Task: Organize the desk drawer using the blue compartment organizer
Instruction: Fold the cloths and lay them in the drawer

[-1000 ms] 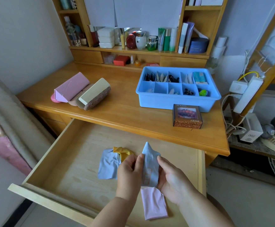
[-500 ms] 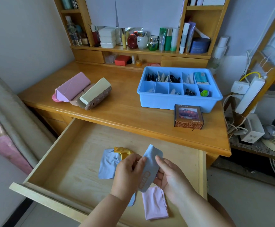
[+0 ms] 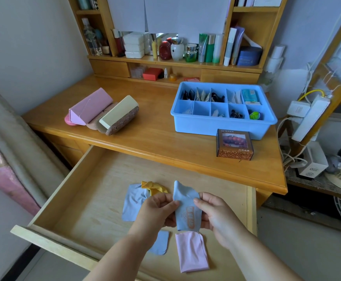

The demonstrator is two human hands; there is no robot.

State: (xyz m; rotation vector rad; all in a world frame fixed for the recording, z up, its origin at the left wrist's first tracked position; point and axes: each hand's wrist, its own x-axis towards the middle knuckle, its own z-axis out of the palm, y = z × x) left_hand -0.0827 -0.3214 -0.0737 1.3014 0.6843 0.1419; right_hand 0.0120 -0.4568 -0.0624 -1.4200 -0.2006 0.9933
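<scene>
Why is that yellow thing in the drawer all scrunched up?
The yellow cloth sits crumpled on a light blue cloth in the open drawer, while the pink cloth nearby lies folded. It looks not yet tidied. Both hands, left hand and right hand, pinch a blue printed cloth.

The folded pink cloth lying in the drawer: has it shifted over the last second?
No. The folded pink cloth stays beside the open wooden drawer's right wall.

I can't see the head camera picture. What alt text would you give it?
Two hands, left hand and right hand, pinch a light blue cloth over an open wooden drawer holding more cloths. On the desk behind sits a blue compartment organizer.
</scene>
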